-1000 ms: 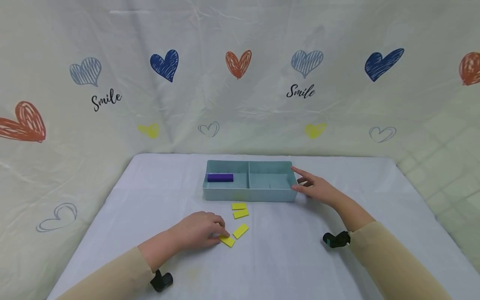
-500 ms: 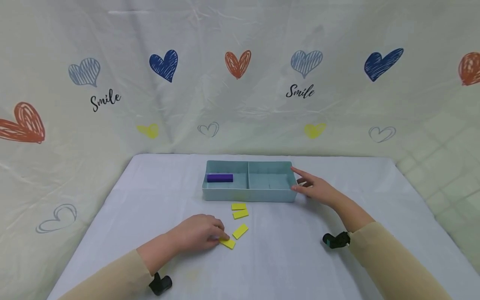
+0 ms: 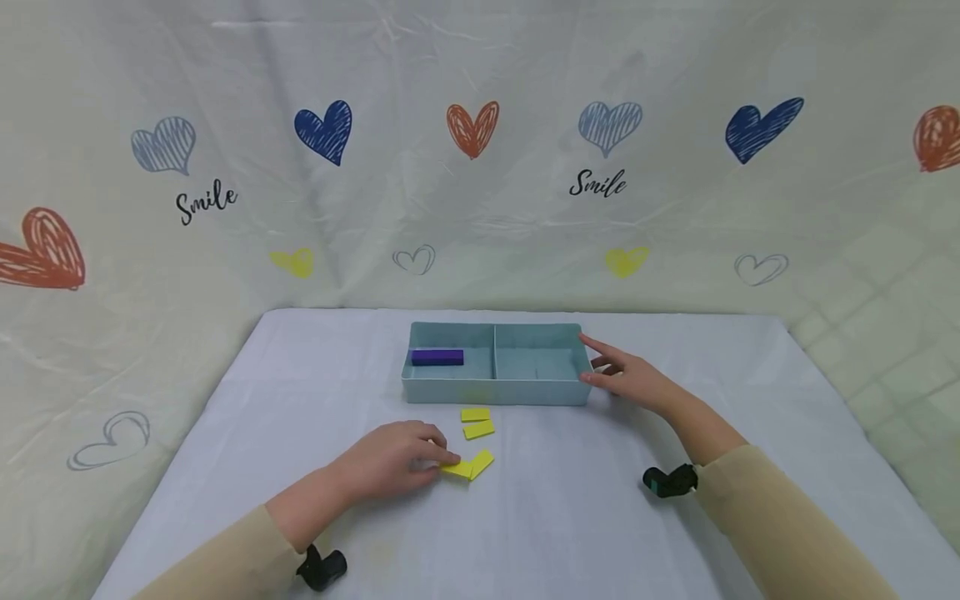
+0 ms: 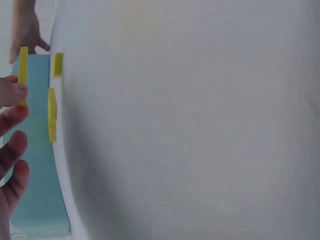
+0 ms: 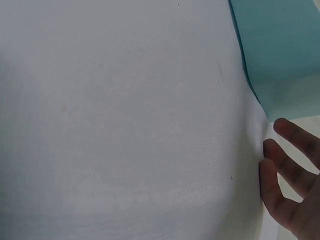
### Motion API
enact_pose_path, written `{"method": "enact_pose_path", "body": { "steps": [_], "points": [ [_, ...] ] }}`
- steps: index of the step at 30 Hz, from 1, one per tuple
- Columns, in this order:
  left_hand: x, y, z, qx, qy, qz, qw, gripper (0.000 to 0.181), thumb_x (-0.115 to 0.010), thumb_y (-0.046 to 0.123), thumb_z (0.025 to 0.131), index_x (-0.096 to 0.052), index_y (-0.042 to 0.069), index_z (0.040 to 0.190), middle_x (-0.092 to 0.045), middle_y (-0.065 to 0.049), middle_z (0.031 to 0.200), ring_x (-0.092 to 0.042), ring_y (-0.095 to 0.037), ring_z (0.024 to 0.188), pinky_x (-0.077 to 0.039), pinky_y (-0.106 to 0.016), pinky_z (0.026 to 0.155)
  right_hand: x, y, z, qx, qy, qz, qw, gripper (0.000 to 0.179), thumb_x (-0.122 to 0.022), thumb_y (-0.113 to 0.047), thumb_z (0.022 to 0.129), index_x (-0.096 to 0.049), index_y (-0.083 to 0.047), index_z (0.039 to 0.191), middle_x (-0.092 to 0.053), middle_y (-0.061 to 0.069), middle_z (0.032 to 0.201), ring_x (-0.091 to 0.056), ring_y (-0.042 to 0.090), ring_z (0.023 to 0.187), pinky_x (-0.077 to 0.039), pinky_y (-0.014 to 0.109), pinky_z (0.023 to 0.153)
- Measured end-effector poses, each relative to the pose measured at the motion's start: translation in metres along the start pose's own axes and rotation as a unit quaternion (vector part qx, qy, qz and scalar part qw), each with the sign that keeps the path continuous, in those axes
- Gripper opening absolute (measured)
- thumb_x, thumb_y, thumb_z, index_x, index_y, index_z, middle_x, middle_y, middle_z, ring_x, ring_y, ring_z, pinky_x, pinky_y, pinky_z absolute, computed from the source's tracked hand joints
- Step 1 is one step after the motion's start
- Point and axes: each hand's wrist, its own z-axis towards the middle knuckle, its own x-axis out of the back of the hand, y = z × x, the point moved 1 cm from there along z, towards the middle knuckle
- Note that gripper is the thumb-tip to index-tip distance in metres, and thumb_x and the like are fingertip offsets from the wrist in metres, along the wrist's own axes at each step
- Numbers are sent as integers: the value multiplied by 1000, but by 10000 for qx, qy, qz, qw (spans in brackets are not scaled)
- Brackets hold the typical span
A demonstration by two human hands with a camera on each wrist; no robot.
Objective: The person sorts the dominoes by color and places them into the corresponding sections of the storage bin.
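Observation:
My left hand (image 3: 397, 458) pinches a small flat yellow block (image 4: 23, 70) between thumb and finger. In the head view that block's right end lies against or just over a second yellow block (image 3: 482, 463). Two more yellow blocks, one (image 3: 475, 414) behind the other (image 3: 478, 429), lie in front of the pale blue tray (image 3: 495, 393). A dark purple bar (image 3: 437, 357) lies in the tray's left compartment. My right hand (image 3: 630, 379) touches the tray's right end with spread fingers, forefinger at the far corner and thumb at the near one.
A divider (image 3: 494, 352) splits the tray into two compartments. White cloth (image 3: 570, 500) covers the table, and a curtain printed with hearts (image 3: 472, 129) hangs behind it. Each wrist carries a small black camera, one at the left sleeve (image 3: 322, 568), one at the right (image 3: 670, 481).
My left hand has moved slightly away from me with its yellow block, closing the gap to the neighbouring block. The right hand stays at the tray's end.

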Motion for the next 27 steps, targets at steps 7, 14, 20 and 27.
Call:
{"method": "enact_pose_path", "body": {
  "steps": [7,14,20,27],
  "points": [
    [13,-1,10,3,562,-16,9984,28,-72,18,90,-76,30,116,-66,12,108,-62,-6,96,-53,-25,81,0,0,-1,48,7,9,10000,80,-61,-53,94,-20,-33,159,-47,24,144,-48,41,128,-52,47,89],
    [25,-5,27,348,942,-220,9947,27,-72,20,91,-76,28,117,-65,12,107,-62,-7,95,-54,-25,79,1,0,-1,95,23,-46,9999,80,-61,-52,95,-20,-30,160,-47,25,144,-48,43,128,-52,48,89],
    [30,-7,44,746,1230,-488,9884,27,-72,21,91,-76,30,116,-65,12,109,-61,-8,97,-56,-28,78,2,1,-1,100,40,-29,9999,79,-61,-51,95,-20,-32,160,-47,23,145,-48,41,129,-51,50,91],
    [31,-8,65,968,1378,-545,9842,28,-71,22,91,-75,33,117,-64,15,110,-60,-6,99,-53,-24,79,1,3,0,36,32,-65,10000,80,-61,-52,94,-19,-32,160,-46,23,145,-48,41,129,-51,49,91]
  ]
}}
